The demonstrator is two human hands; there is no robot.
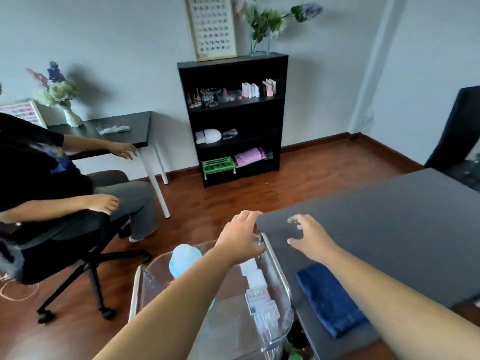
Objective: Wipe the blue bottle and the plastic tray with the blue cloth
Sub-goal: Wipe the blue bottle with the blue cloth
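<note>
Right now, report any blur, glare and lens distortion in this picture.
Head view: motion blur smears the right hand and left hand. The wide lens leans the bookshelf and bows the walls. Pale reflections wash the plastic tray, and the blue cloth looks fairly sharp.

In the lower centre of the frame, the left hand [240, 240] reaches over the far rim of the clear plastic tray [275, 261] and, through the blur, seems to grip it. The right hand [309, 236] hovers just right of it above the dark table [389, 224], fingers spread and loosely curled, holding nothing. The blue cloth [330, 300] lies folded on the table under the right forearm. A pale blue object [183, 258] sits in the tray.
</note>
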